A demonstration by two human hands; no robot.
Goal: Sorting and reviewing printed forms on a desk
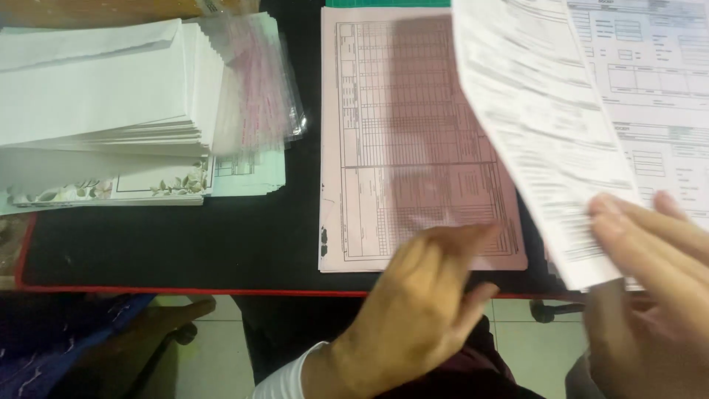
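Observation:
My right hand (650,295) grips the lower edge of a white printed sheet (539,133) that rises tilted over the desk's right side. My left hand (421,310) hovers blurred near the front edge, fingers loosely curled, holding nothing, just below a pink form stack (399,133) lying flat in the middle. More white printed forms (657,74) lie at the far right under the raised sheet.
A thick pile of white envelopes (96,89) sits at the left with a clear plastic sleeve (258,81) and floral-bordered cards (148,185) beneath. The black desk mat (185,244) has a red front edge. Tiled floor and a chair leg show below.

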